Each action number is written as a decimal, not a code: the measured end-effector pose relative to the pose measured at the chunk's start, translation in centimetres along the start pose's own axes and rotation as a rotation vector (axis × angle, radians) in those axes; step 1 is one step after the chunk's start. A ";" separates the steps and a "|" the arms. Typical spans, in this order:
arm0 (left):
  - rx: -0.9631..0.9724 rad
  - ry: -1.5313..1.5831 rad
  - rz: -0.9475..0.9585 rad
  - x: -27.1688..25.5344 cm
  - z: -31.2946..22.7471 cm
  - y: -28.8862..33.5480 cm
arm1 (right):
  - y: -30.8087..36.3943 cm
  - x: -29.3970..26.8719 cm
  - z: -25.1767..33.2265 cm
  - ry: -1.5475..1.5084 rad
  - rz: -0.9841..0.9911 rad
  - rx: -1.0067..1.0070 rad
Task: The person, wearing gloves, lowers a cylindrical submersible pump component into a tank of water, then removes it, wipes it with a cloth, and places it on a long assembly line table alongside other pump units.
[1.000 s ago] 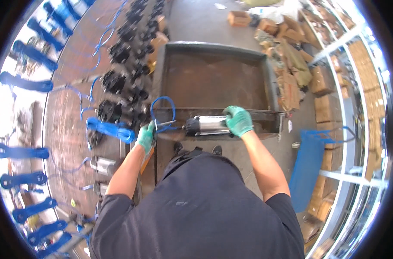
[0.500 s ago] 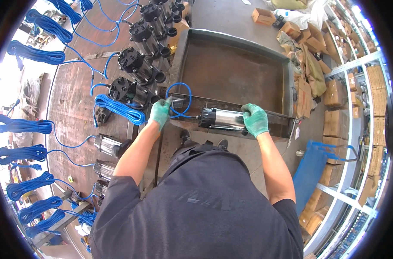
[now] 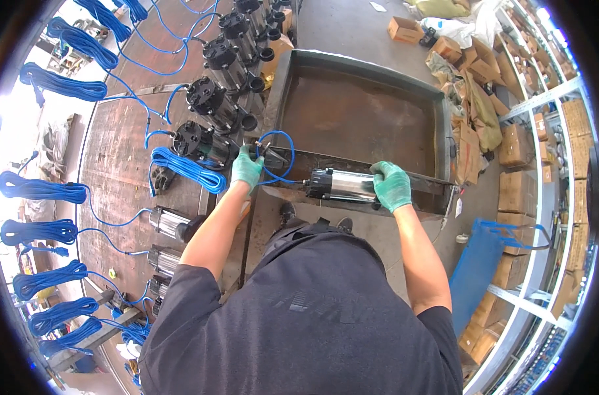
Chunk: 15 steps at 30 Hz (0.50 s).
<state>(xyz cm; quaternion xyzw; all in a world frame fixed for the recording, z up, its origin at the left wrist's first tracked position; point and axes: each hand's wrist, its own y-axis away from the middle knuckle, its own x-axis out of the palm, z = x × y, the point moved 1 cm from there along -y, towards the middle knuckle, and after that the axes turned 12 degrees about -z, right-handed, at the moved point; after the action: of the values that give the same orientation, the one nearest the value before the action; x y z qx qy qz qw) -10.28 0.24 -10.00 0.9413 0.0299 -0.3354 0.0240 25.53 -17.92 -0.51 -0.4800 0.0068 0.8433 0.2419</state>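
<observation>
A cylindrical submersible pump [image 3: 342,184], shiny steel with a black end, lies on its side along the near edge of a metal trough. My right hand [image 3: 393,184], in a green glove, is wrapped round the pump's right end. From the black end, a blue cable [image 3: 287,137] rises in a loop toward my left hand [image 3: 246,170]. That hand, also gloved, is closed beside a small grey metal piece [image 3: 276,157]; what its fingers hold is hidden. Just left of it lies a bundled coil of blue cable [image 3: 187,170].
Behind the pump is a shallow, rusty metal trough [image 3: 362,62]. Several steel pumps [image 3: 207,99] stand along the wooden bench [image 3: 118,148] at left, with blue cable coils [image 3: 42,187] at its far side. Cardboard boxes [image 3: 513,187] fill shelving at right, near a blue cart [image 3: 474,266].
The whole view has shifted slightly. My left hand has turned a little near the grey metal piece, which shows more now. My right hand stays on the pump.
</observation>
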 end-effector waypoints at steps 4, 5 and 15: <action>-0.024 -0.134 0.012 0.1 -1.0 -0.9 | 0.1 -0.1 0.1 0.000 0.013 0.002; -0.048 -0.081 -0.012 0.3 -0.7 -1.0 | 0.0 -0.1 0.2 0.003 0.016 0.004; 0.269 0.239 0.037 -2.5 -2.6 4.2 | 0.3 1.3 -2.4 -0.298 -0.027 0.228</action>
<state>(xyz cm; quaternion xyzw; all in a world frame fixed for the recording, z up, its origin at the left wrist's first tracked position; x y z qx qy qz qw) -10.30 -3.91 -6.31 0.9695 -0.0299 -0.2217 -0.0996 26.79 -18.25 -2.96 -0.3191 0.0598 0.8955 0.3044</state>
